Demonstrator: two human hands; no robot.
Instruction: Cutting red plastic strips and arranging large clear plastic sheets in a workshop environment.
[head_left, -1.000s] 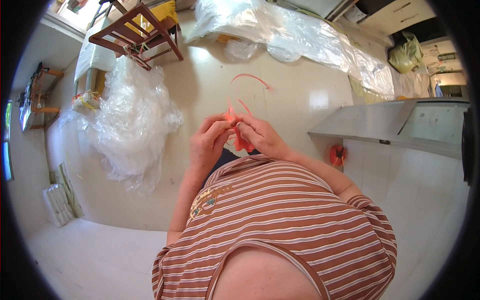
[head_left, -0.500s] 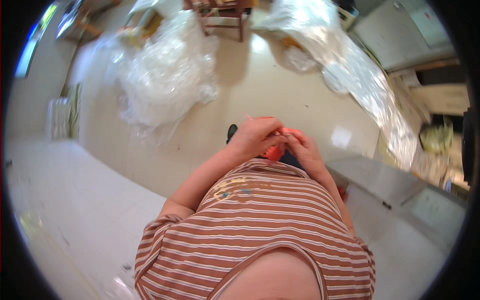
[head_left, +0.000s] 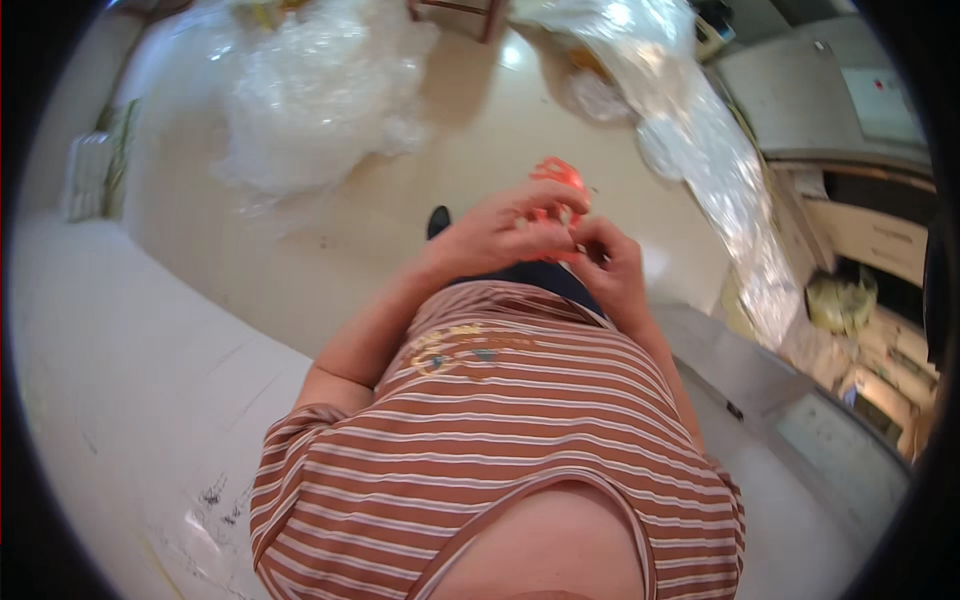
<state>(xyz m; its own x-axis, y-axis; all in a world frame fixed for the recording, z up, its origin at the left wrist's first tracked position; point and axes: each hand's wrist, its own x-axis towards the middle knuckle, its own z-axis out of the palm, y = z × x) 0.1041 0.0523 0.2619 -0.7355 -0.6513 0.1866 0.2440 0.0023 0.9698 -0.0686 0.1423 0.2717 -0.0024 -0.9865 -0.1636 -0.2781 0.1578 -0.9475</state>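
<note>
Orange plastic strip (head_left: 556, 190) sits pinched between both hands, the left hand (head_left: 500, 235) and right hand (head_left: 605, 262) touching around it. Crumpled clear plastic sheeting (head_left: 310, 100) lies on the floor (head_left: 300, 270) well beyond the strip.

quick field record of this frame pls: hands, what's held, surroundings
left hand: fingers curled on the orange plastic piece
right hand: pinching the same piece from the other side
held item: small, orange-red, partly hidden by fingers; exact shape unclear
clothing: striped shirt
floor: crumpled clear plastic sheet at upper left; long plastic wrap at upper right
right side: grey counter
</note>
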